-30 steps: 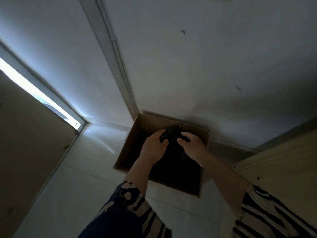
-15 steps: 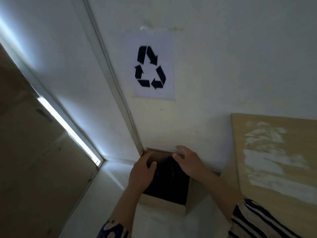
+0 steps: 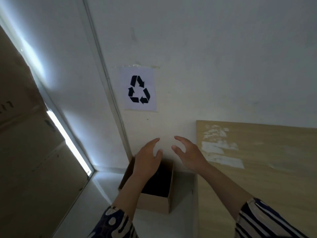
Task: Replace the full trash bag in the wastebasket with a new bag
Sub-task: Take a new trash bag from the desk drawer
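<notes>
scanning from the left, we see a tall stack of brown cardboard boxes (image 3: 25, 143) filling that side, with a narrow bright strip of light (image 3: 68, 141) running diagonally between it and the white wall (image 3: 214, 48). a thin pale conduit (image 3: 109, 93) runs down the wall corner. just to its right, a white paper sheet printed with a black recycling symbol (image 3: 139, 89) is stuck flat on the wall.

below the sheet stands an open brown cardboard box serving as the wastebasket (image 3: 154, 203), set on the pale floor (image 3: 89, 194) against the wall. its inside is dark; a black trash bag (image 3: 159, 182) seems to line or fill it, though we cannot tell how full it is in the dim light.

our left hand (image 3: 148, 158) hangs above the box's left half, palm turned inward, its fingers loosely spread and curved, holding nothing and apart from the bag. its forearm crosses the front left of the box, ending in a dark sleeve with pale blotches (image 3: 115, 224).

our right hand (image 3: 188, 154) hovers just right of the left one, above the box's far right corner, with a gap between the two. it is also unclenched, fingers slightly curled and spread, empty. its arm ends in a dark-and-white striped sleeve (image 3: 264, 220).

furthest right, a light wooden panel with white scraped patches (image 3: 257, 160) leans or stands just beside the box.
</notes>
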### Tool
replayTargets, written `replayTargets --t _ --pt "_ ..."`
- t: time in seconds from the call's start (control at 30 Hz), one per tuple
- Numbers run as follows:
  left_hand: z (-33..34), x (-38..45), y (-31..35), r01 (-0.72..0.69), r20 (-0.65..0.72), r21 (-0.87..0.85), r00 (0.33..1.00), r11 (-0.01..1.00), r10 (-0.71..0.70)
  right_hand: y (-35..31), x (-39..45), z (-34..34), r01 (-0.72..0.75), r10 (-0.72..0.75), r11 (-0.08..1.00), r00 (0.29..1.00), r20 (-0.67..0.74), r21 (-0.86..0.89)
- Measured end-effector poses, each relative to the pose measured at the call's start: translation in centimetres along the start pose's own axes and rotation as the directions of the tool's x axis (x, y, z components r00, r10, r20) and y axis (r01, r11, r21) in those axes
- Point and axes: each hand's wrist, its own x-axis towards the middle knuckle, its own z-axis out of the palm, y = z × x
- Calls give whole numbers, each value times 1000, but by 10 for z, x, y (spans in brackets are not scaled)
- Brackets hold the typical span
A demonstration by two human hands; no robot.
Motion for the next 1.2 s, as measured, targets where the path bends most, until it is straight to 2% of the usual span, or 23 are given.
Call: replayTargets --t 0.33,0.53,0.6,0.7,0.93,1.2 --pt "56 -97 84 -270 116 29 957 963 265 38 -136 -82 -57 69 996 977 -203 67" --pt "139 -147 145 -343 149 0 929 939 340 99 -219 -140 -109 142 986 948 -284 129" --pt "172 -163 171 -328 145 -41 933 944 330 126 -249 -164 -124 166 980 940 -298 153" --pt "226 -192 214 -321 151 -88 931 943 331 170 -296 -208 -138 165 984 940 -300 108" --pt "337 -236 300 -417 293 -80 858 906 421 261 -380 -302 -258 246 966 902 -354 13" --pt "448 -236 362 -506 479 -34 749 862 458 357 -432 -374 -449 402 894 810 -427 -10"
